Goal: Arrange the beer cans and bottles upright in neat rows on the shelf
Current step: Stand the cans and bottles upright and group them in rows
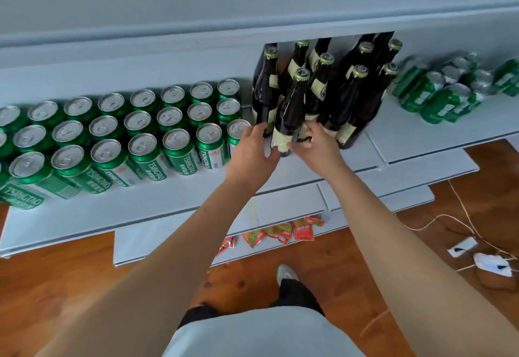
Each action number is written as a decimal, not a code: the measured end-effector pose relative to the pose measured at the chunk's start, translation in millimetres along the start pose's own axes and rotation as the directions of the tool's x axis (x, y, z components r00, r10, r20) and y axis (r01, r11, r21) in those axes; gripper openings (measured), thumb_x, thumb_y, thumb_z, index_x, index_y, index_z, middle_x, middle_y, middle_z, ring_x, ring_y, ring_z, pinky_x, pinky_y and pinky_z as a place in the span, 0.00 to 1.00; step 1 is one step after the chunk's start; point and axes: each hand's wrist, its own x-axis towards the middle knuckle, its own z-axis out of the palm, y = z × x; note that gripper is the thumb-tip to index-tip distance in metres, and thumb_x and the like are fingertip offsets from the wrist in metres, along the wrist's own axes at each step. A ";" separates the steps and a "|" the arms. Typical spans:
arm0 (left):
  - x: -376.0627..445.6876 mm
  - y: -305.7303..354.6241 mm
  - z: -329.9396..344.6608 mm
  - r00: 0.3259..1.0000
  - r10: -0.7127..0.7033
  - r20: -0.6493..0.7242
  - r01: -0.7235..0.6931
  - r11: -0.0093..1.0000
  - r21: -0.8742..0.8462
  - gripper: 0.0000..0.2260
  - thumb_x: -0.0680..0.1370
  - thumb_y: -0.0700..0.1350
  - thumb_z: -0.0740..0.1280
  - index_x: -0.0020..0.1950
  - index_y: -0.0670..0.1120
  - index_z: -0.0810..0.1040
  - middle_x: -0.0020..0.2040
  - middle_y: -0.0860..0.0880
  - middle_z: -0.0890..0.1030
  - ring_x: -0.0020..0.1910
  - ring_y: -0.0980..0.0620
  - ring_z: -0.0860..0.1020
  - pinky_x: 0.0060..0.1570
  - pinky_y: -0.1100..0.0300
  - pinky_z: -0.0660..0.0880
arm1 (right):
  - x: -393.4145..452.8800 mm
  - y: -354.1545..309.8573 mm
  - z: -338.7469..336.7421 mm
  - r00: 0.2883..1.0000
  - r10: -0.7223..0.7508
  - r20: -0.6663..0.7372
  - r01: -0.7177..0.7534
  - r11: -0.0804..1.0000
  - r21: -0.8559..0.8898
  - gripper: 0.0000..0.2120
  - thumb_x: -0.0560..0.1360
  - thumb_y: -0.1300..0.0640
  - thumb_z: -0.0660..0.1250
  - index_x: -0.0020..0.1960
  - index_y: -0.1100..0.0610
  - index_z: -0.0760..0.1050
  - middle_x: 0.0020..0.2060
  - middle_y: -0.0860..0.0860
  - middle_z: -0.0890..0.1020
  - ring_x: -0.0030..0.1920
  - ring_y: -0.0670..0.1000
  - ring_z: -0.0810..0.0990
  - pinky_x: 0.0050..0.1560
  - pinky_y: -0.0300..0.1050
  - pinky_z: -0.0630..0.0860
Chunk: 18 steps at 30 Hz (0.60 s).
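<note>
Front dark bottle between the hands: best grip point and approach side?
Probably the lower body of the front bottle, just above its label, coming from the open shelf edge. It stands upright at the front of the cluster, so only that side is clear; other bottles crowd behind and the cans sit close on the left. Left hand and right hand already flank its base.

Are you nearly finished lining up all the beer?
Partly. The green cans on the left already stand upright in neat rows. Both hands, left hand and right hand, are at the front brown bottle. The cans on the right look jumbled and need straightening.
</note>
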 end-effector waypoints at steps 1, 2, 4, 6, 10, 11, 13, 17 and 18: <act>5.0 1.0 5.2 1.000 -0.013 0.009 0.013 1.000 -0.018 0.27 0.74 0.42 0.65 0.73 0.44 0.66 0.61 0.43 0.75 0.58 0.43 0.75 0.55 0.55 0.72 | 6.0 7.5 4.0 1.000 -0.015 0.022 0.015 1.000 0.001 0.28 0.72 0.53 0.74 0.68 0.58 0.69 0.62 0.53 0.78 0.63 0.52 0.76 0.64 0.52 0.74; 11.2 4.0 8.0 0.999 -0.037 0.005 0.037 0.998 -0.058 0.30 0.71 0.43 0.63 0.74 0.45 0.65 0.60 0.44 0.76 0.58 0.43 0.76 0.56 0.51 0.74 | 11.7 14.7 7.9 0.999 -0.028 0.037 0.027 1.000 0.010 0.28 0.72 0.53 0.74 0.68 0.58 0.69 0.61 0.52 0.79 0.63 0.52 0.76 0.63 0.52 0.74; 27.9 9.2 12.0 0.988 -0.156 -0.001 0.153 0.971 -0.185 0.37 0.66 0.49 0.61 0.76 0.48 0.58 0.66 0.46 0.74 0.62 0.45 0.75 0.60 0.46 0.74 | 22.4 26.1 12.8 0.996 -0.066 0.059 0.063 0.997 0.050 0.27 0.72 0.53 0.74 0.67 0.57 0.69 0.59 0.51 0.79 0.61 0.53 0.77 0.61 0.52 0.75; 45.3 13.5 15.4 0.968 -0.250 0.008 0.243 0.932 -0.271 0.49 0.63 0.55 0.64 0.80 0.50 0.46 0.74 0.47 0.67 0.70 0.47 0.70 0.68 0.46 0.69 | 30.8 33.5 14.6 0.993 -0.095 0.068 0.090 0.993 0.069 0.27 0.71 0.52 0.74 0.66 0.57 0.69 0.58 0.51 0.80 0.60 0.54 0.78 0.60 0.51 0.74; 63.7 30.9 25.1 0.936 -0.346 0.065 0.346 0.872 -0.347 0.58 0.58 0.51 0.76 0.80 0.48 0.43 0.65 0.54 0.74 0.65 0.55 0.73 0.64 0.64 0.70 | 46.1 40.3 16.2 0.982 -0.177 0.067 0.177 0.984 0.005 0.25 0.72 0.53 0.73 0.64 0.59 0.70 0.55 0.54 0.81 0.56 0.57 0.79 0.51 0.41 0.71; 64.3 32.8 31.2 0.933 -0.355 0.053 0.350 0.871 -0.344 0.54 0.62 0.47 0.78 0.79 0.47 0.48 0.59 0.58 0.75 0.60 0.58 0.74 0.57 0.68 0.70 | 46.6 40.0 16.2 0.976 -0.205 0.073 0.206 0.979 -0.006 0.23 0.72 0.53 0.73 0.62 0.60 0.71 0.51 0.54 0.81 0.54 0.56 0.79 0.47 0.38 0.68; 62.6 38.1 44.8 0.925 -0.379 -0.027 0.359 0.896 -0.262 0.42 0.69 0.47 0.78 0.76 0.48 0.57 0.54 0.59 0.75 0.56 0.57 0.75 0.54 0.63 0.71 | 45.3 39.3 16.7 0.962 -0.241 0.127 0.244 0.970 -0.009 0.20 0.73 0.53 0.72 0.61 0.61 0.72 0.46 0.52 0.78 0.47 0.52 0.78 0.42 0.35 0.64; 68.3 36.0 49.8 0.871 -0.439 -0.219 0.426 0.898 -0.105 0.30 0.72 0.52 0.74 0.69 0.44 0.67 0.61 0.48 0.78 0.59 0.47 0.77 0.53 0.55 0.74 | 40.5 39.7 11.4 0.914 -0.323 0.246 0.298 0.945 0.135 0.30 0.73 0.55 0.70 0.72 0.54 0.64 0.59 0.50 0.77 0.55 0.49 0.79 0.55 0.45 0.76; 69.1 36.7 48.1 0.869 -0.448 -0.211 0.437 0.894 -0.096 0.29 0.72 0.51 0.75 0.68 0.44 0.67 0.61 0.48 0.78 0.59 0.48 0.77 0.52 0.56 0.73 | 39.5 40.5 5.1 0.914 -0.327 0.240 0.301 0.943 0.141 0.30 0.74 0.56 0.69 0.73 0.54 0.63 0.59 0.50 0.78 0.55 0.49 0.79 0.57 0.47 0.77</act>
